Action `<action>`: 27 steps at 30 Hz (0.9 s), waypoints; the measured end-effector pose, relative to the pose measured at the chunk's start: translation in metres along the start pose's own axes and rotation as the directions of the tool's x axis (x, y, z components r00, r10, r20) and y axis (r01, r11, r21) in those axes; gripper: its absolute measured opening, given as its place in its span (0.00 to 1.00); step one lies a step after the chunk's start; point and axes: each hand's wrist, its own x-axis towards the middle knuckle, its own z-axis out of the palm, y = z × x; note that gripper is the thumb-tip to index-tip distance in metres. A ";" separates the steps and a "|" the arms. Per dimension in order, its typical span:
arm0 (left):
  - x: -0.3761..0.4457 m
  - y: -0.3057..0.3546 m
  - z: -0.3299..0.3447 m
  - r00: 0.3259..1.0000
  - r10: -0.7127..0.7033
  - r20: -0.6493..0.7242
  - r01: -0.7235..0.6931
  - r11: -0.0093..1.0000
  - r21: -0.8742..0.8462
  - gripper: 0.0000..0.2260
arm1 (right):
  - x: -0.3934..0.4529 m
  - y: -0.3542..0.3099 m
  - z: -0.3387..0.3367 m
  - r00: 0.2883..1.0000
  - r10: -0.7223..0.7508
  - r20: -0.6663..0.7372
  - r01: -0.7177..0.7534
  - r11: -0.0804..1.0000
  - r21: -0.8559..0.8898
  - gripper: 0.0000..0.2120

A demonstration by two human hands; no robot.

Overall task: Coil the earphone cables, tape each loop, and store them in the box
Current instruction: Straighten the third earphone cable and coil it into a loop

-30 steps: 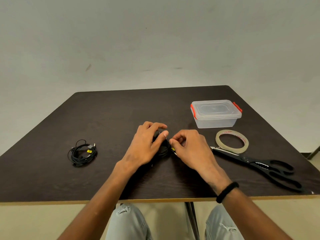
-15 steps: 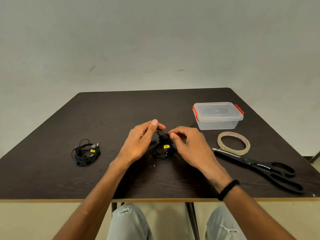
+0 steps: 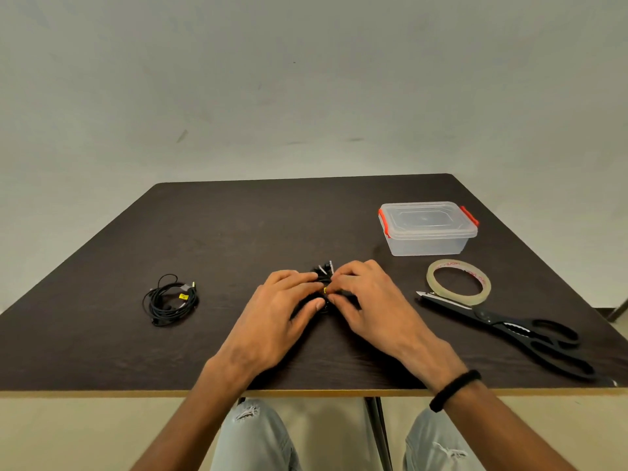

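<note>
Pinching the black earphone coil (image 3: 323, 283) between both sets of fingers, I hold it low over the tabletop (image 3: 238, 232), left hand (image 3: 278, 311) and right hand (image 3: 367, 300) closed around it from either side. The tape roll (image 3: 458, 282) lies to my right, nearer my right hand, beside the scissors (image 3: 509, 326).

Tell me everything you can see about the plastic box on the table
The plastic box is a small rectangular container of clear, slightly cloudy plastic, with a matching clear lid seated on top and a red latch at each short end. It looks empty. It sits upright and closed on the dark table, at the far right, just beyond the tape roll without touching it. Neither hand touches it.
</note>
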 end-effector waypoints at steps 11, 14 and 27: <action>0.011 0.008 -0.017 0.956 -0.118 -0.268 0.038 0.957 -0.287 0.13 | 0.012 0.001 -0.014 0.989 0.106 -0.104 -0.085 0.979 0.183 0.07; 0.020 0.016 -0.024 0.934 -0.208 -0.290 0.092 0.926 -0.366 0.15 | 0.012 0.003 -0.020 0.984 0.144 -0.106 -0.120 0.971 0.207 0.08; 0.055 0.051 -0.037 0.846 -0.345 -0.407 0.124 0.869 -0.478 0.20 | 0.010 0.012 -0.038 0.964 0.251 -0.092 -0.216 0.934 0.285 0.11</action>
